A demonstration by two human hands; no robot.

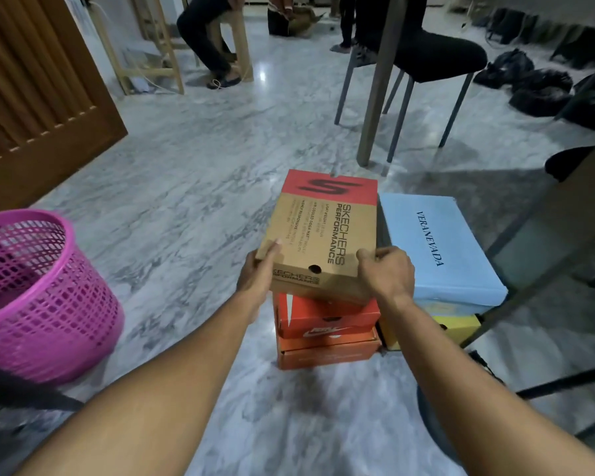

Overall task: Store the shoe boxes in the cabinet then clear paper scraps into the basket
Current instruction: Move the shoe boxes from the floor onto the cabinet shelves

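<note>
1. Brown box (318, 235): a cardboard shoe box with a red end, held at its near corners, tilted so the far end sits higher. It is atop or just above a stack of two orange boxes (327, 333) on the marble floor (186, 187); whether it touches the stack cannot be told.
2. The left hand (260, 274) grips the near-left corner, thumb on the lid, fingers under the side. The right hand (387, 273) clasps the near-right corner the same way.
3. Just right of the stack stands a blue box (440, 249) on a yellow box (457, 329), close to the brown one.
4. Handling, as a judgement: the cardboard looks stiff enough to hold shape but will dent under a hard squeeze. Whether it is full or empty is not shown, so its weight is unknown. The lid seems only to rest on the base, so a lift by the lid alone could pull it off.
5. The safer hold is probably both hands under the base edges at the short end or along the long sides, thumbs pinning the lid.
6. Four boxes are not yet stored; the task looks near its start.
7. A pink basket (35, 293) stands well to the left. A wooden slatted panel (38, 87) at far left may be the cabinet, though that is unsure. No paper scraps are clearly visible.
</note>
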